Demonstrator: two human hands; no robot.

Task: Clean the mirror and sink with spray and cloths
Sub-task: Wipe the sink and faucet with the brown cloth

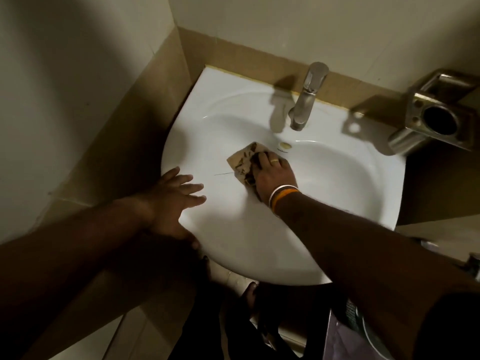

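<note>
Your right hand (272, 175) presses a tan, dark-patterned cloth (244, 162) flat against the inner slope of the white sink (350, 183), just below the overflow hole (285, 145). Your fingers are bent down onto the cloth and cover its right part, so you see only its left corner and edge; how it is folded under the palm is not clear. A ring sits on one finger and bangles (281, 194) circle that wrist.

Your left hand (171, 201) rests on the sink's left rim, fingers spread and loosely extended, holding nothing; its thumb side is lost in shadow.

The steel tap (306, 100) stands at the back rim, its spout over the bowl. To the right, a metal wall-mounted holder (436, 113) is cut off by the frame edge. The drain is hidden behind your right forearm. Below the sink everything is dark, and the items at the lower right are too dim to name.
</note>
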